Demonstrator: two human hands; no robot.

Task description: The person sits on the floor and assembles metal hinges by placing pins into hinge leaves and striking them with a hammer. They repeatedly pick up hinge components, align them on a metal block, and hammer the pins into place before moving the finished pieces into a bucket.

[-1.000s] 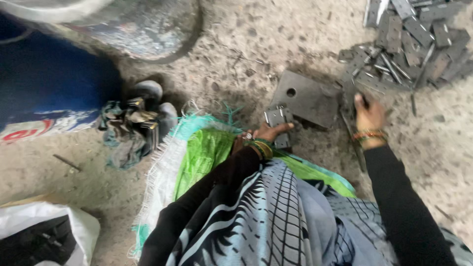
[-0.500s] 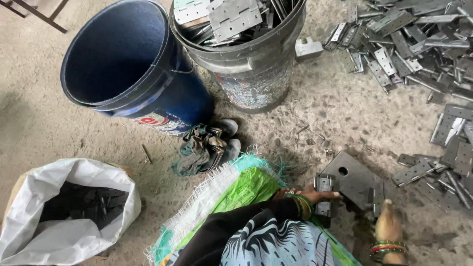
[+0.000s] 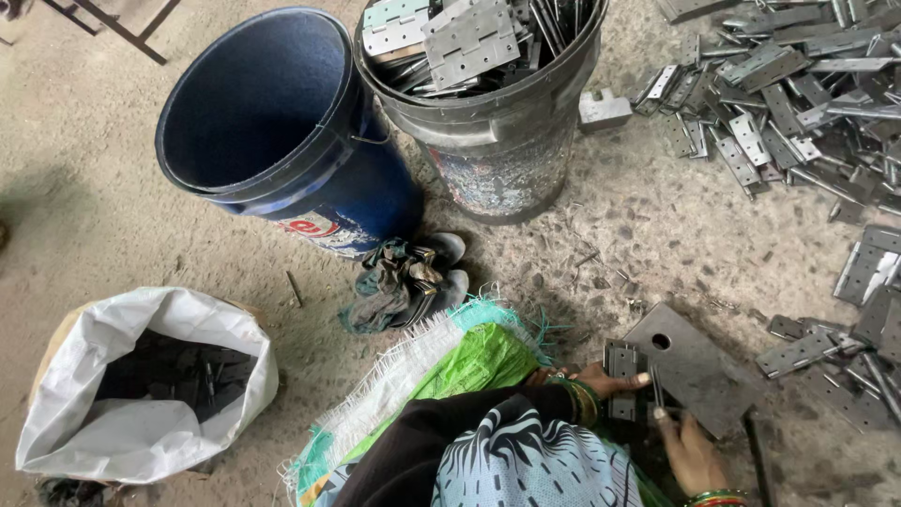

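Observation:
My left hand (image 3: 608, 380) lies on a small grey metal hinge (image 3: 621, 379), fingers wrapped over it, next to a flat steel plate with a round hole (image 3: 699, 366) on the ground. My right hand (image 3: 693, 451) rests at the plate's near edge, its fingertips pinching a thin metal pin (image 3: 657, 394) that stands beside the hinge. Bangles show on both wrists. A dark sleeve and a patterned cloth cover my arms at the bottom edge.
A grey bucket (image 3: 497, 141) filled with hinges and a blue bucket (image 3: 282, 141) stand at the top. Loose hinges (image 3: 770, 103) lie scattered at the right. A white sack of dark parts (image 3: 141, 385) sits at the left, a green woven sack (image 3: 450, 376) under me, sandals (image 3: 413, 277) nearby.
The view has tilted up and away, bringing both buckets and the white sack into sight. My right hand has come from the scattered hinges at the right to the plate's near edge.

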